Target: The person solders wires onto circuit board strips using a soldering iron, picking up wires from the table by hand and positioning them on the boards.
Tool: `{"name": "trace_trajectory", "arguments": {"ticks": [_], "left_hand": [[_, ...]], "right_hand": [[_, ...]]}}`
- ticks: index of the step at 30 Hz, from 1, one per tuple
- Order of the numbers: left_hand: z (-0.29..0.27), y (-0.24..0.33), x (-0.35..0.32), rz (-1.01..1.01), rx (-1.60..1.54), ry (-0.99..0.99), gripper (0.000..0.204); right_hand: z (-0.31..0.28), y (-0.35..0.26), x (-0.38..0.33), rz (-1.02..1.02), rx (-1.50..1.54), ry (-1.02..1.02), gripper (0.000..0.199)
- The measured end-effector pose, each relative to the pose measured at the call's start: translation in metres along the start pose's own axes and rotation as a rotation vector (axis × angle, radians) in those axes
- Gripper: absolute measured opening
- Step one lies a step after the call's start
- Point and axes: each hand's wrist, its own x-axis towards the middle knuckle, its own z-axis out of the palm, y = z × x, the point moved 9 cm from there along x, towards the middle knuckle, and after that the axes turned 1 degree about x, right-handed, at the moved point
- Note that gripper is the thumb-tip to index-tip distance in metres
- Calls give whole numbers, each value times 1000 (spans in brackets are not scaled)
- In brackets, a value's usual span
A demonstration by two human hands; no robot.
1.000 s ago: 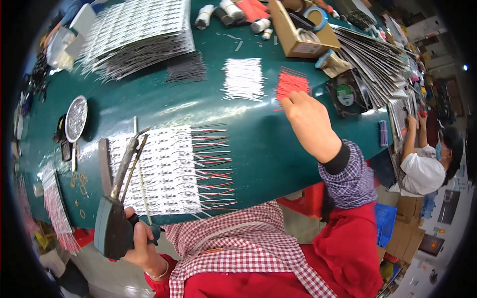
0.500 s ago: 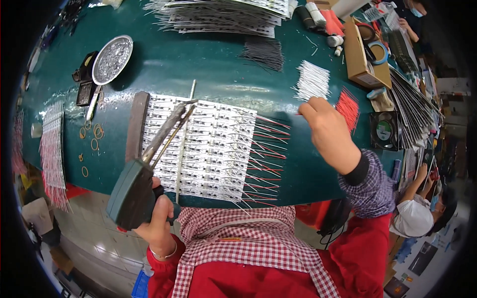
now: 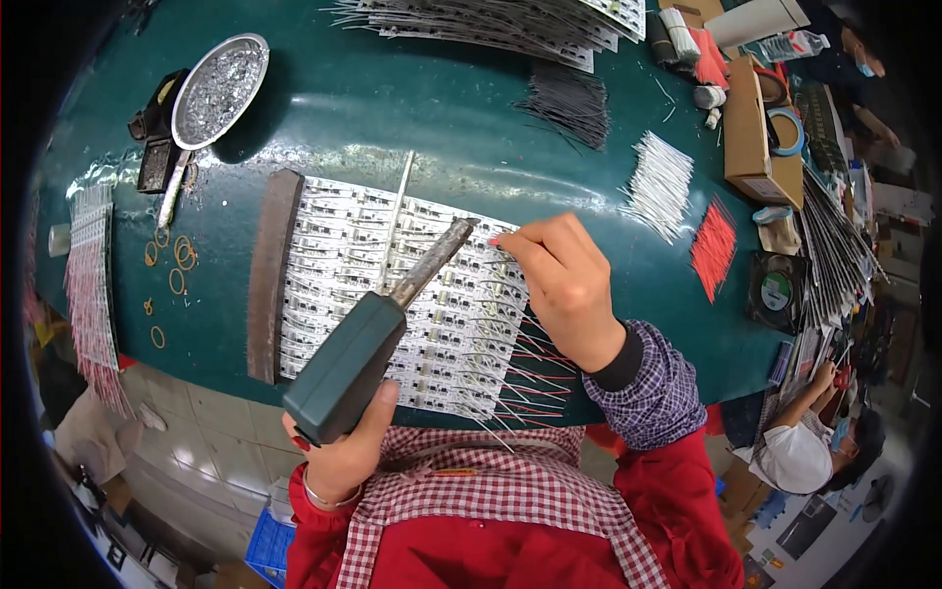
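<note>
My left hand (image 3: 355,447) is wrapped round the handle of a dark green soldering gun (image 3: 345,365). The gun's tip reaches over the top right of a white circuit board panel (image 3: 329,255) lying on the table. Close to that tip, my right hand (image 3: 571,285) pinches a red wire (image 3: 497,240) at the panel's upper right edge; most of the wire is hidden by the fingers. Red and white wires (image 3: 538,378) stick out from the panel's right side, below my right hand. A thin pale rod (image 3: 400,201) lies across the panel.
A brown bar (image 3: 273,280) lies along the panel's left edge. Bundles of white wires (image 3: 659,185), red wires (image 3: 714,247) and black wires (image 3: 567,103) lie to the right. A metal pan (image 3: 221,90), rubber bands (image 3: 183,253) and a wired panel (image 3: 93,285) are at left. Stacked panels (image 3: 491,29) stand behind.
My right hand has moved left from beside the white wire bundle to the panel's upper right edge. The soldering gun has swung right, its tip now near those fingers.
</note>
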Motion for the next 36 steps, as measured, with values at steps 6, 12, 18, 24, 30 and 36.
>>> {"name": "trace_trajectory", "arguments": {"ticks": [6,12,18,24,30,36], "left_hand": [[9,8,9,64,108,-44,20],[14,8,12,63,69,-77,20],[20,12,17,39,49,-119,20],[23,10,19,-31,45,-138,19],[22,15,14,87,130,-180,18],[9,12,7,116,146,-56,19]], "right_hand": [[3,-3,1,-8,-35,-44,32],[5,-5,1,-7,-58,-61,34],[6,-8,1,-15,-82,-80,37],[8,-10,0,-15,-114,-72,36],[11,-11,-2,-56,-145,-107,29],[12,-11,-3,-47,-144,-106,28]]}}
